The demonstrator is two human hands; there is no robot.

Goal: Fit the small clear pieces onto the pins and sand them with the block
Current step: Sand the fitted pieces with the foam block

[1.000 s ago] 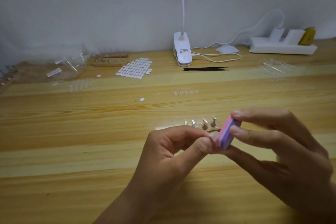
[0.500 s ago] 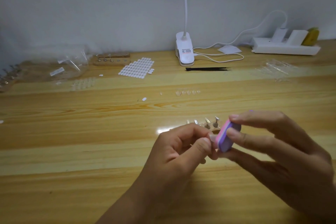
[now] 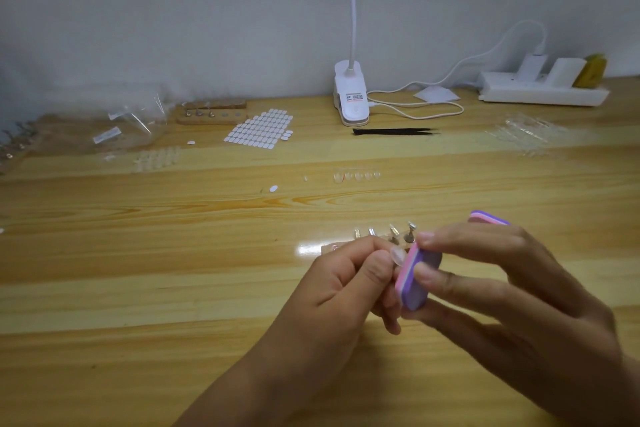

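The left hand pinched a small clear piece against the sanding block, which the right hand gripped between thumb and fingertips. Just beyond both hands stood the row of pins; a second block lay behind the right hand.

left hand pinching clear nail tip, right hand gripping pink-purple sanding block against it, metal pins just behind the grip
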